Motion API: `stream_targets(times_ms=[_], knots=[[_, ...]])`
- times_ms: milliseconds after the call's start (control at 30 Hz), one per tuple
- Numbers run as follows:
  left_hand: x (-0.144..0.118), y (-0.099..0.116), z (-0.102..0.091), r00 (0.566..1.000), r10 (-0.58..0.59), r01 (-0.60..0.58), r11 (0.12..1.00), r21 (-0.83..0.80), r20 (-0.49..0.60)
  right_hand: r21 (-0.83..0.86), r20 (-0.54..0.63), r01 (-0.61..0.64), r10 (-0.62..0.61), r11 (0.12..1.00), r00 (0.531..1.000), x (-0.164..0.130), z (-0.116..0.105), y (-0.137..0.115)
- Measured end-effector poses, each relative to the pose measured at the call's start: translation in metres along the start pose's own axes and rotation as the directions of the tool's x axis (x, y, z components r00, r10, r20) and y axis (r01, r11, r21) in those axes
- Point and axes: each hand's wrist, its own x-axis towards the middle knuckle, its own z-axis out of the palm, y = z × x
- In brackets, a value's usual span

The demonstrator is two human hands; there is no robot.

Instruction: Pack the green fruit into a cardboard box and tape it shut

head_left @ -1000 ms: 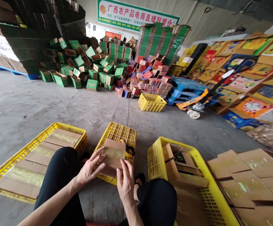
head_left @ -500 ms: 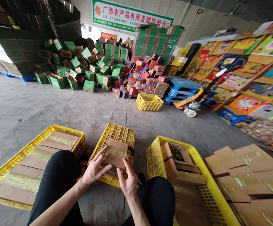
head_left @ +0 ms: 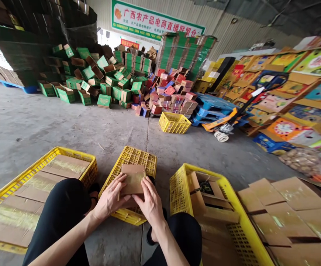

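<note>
A small brown cardboard box [head_left: 133, 178] with clear tape across its top rests on an upturned yellow crate [head_left: 135, 158] between my knees. My left hand [head_left: 110, 200] grips the box's left side, fingers spread along its edge. My right hand [head_left: 149, 201] presses on its right side and top, thumb across the taped seam. Both hands touch the box and nearly meet at its near edge.
A yellow crate [head_left: 74, 152] of taped boxes lies at my left, another yellow crate [head_left: 224, 183] with open cartons at my right. Flat cartons [head_left: 290, 208] are stacked far right. Across the floor are piles of green and red boxes [head_left: 127, 87], a yellow crate [head_left: 174, 122] and a pallet jack [head_left: 227, 125].
My right hand slid up from the box's near edge onto its top and right side. Both hands closed in around the box. The camera shifted slightly.
</note>
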Motion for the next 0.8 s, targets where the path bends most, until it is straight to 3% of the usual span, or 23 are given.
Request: stream_targets(times_ms=[133, 333, 567, 800], knots=[[0.006, 0.007, -0.008, 0.987, 0.088, -0.102, 0.989, 0.106, 0.132, 0.001, -0.077, -0.044, 0.044, 0.999, 0.996, -0.012, 0.004, -0.011], [0.017, 0.017, -0.005, 0.969, 0.105, -0.146, 0.974, 0.175, 0.223, 0.041, -0.098, -0.101, 0.105, 0.994, 0.99, -0.006, 0.01, -0.022], [0.023, 0.033, 0.015, 0.981, 0.008, -0.052, 0.973, 0.224, 0.194, 0.058, -0.096, -0.166, 0.171, 0.984, 0.981, 0.0, 0.009, -0.022], [0.029, 0.032, 0.012, 0.982, -0.012, -0.031, 0.974, 0.224, 0.189, -0.044, -0.017, -0.168, 0.168, 0.985, 0.986, 0.01, 0.007, -0.017]])
